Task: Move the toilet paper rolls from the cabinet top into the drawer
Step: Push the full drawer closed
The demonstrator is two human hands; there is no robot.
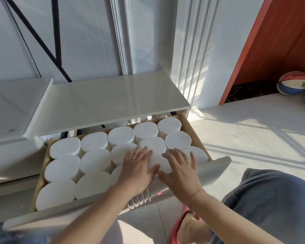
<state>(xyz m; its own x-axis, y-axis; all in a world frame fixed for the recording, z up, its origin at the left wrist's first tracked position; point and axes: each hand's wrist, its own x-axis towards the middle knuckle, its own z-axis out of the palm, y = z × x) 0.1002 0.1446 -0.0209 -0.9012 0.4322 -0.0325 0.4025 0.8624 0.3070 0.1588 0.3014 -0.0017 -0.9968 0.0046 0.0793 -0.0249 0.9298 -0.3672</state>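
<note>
The pulled-out drawer (218, 166) holds several white toilet paper rolls (95, 160) standing upright in three rows. My left hand (139, 169) and my right hand (179, 170) lie flat, fingers spread, on the tops of the rolls at the front right of the drawer. Neither hand grips anything. The rolls under the palms are partly hidden. The white cabinet top (113, 101) behind the drawer carries no rolls.
A lower white cabinet (12, 111) adjoins on the left. A black metal frame (57, 41) leans by the wall. Balls (293, 83) lie on the floor at the far right. My knee in jeans (271, 199) and a pink slipper (181, 221) are bottom right.
</note>
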